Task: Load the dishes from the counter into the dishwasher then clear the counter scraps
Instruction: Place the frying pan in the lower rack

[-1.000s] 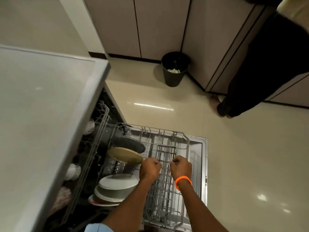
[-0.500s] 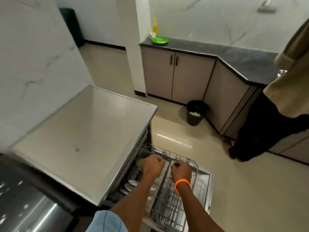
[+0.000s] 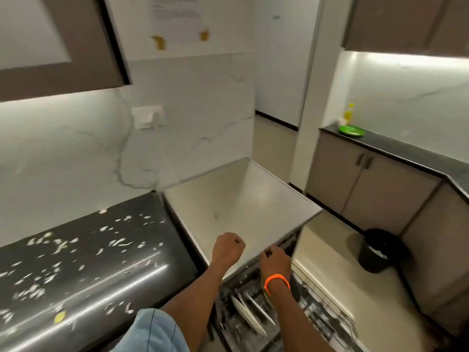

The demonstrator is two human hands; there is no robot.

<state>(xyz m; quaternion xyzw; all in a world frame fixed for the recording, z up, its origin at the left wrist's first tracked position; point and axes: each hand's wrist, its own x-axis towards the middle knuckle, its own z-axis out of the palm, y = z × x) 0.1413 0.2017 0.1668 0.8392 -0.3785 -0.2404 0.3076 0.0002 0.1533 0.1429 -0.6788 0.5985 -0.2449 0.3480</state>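
Kitchen, dark counter, open dishwasher, base cabinets, marble-look wall

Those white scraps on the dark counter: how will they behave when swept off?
The scraps look thin and small, so probably light and apt to scatter. They lie spread wide over the glossy counter, so likely slide easily; some may smear if damp, which cannot be told.

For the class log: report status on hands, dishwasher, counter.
Left hand fisted, empty. Right hand at rack. Plates loaded. Scraps cover dark counter.
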